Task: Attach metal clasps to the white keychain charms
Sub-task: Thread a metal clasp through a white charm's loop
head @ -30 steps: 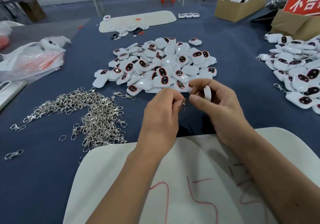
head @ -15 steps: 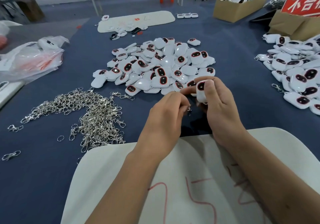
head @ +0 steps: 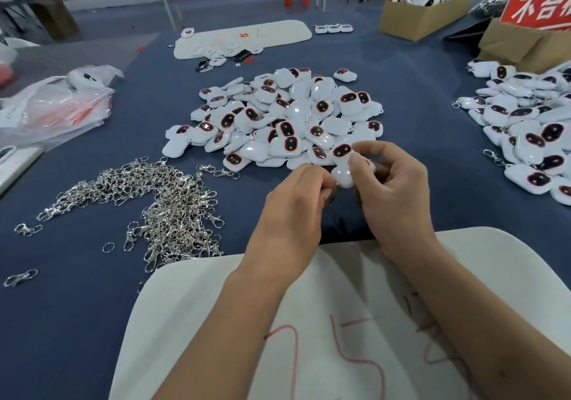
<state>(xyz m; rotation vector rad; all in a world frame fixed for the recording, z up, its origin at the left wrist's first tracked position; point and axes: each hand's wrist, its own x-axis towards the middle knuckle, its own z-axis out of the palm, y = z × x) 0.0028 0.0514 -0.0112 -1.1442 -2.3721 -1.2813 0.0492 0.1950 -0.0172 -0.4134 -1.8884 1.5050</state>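
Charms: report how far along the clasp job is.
Done: the right pile shows charms with clasps on. In hand: the right hand holds one charm while the left hand pinches a clasp at its corner. Left: the big middle pile and the loose clasps.

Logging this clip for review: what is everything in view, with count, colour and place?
charm pile: many, white, table centre
finished charms: many, white, far right
clasps: many, silver, left of hands
plastic bag: one, clear, far left
boxes: two, brown cardboard, back right
sign: one, red, back right
mat: one, white, near edge
charm: one, white, in right hand's grip
left hand: pinches a mostly hidden clasp
right hand: holds charm
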